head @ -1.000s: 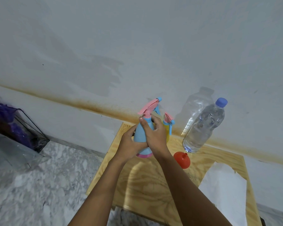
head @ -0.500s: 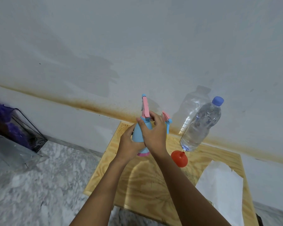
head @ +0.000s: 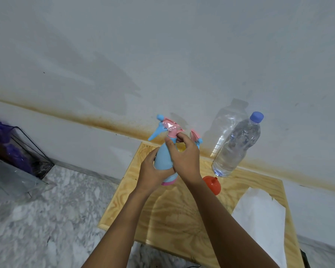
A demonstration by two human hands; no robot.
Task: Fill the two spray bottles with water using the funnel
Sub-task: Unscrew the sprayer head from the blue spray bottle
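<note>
Left grip (head: 153, 172) round the blue spray bottle (head: 163, 158), right grip (head: 186, 158) pinching its pink neck.
Held upright over the table (head: 162, 219), near red funnel (head: 213, 185) and water bottle (head: 236, 147).

Soft even light, wide-angle edge warp

Your left hand (head: 153, 172) grips the lower body of the blue spray bottle (head: 163, 158), fingers curled round it. Your right hand (head: 187, 160) sits higher, thumb and fingers pinching the neck just under the pink spray head (head: 170, 127). Both bare forearms reach forward, converging at the wrists.
</note>
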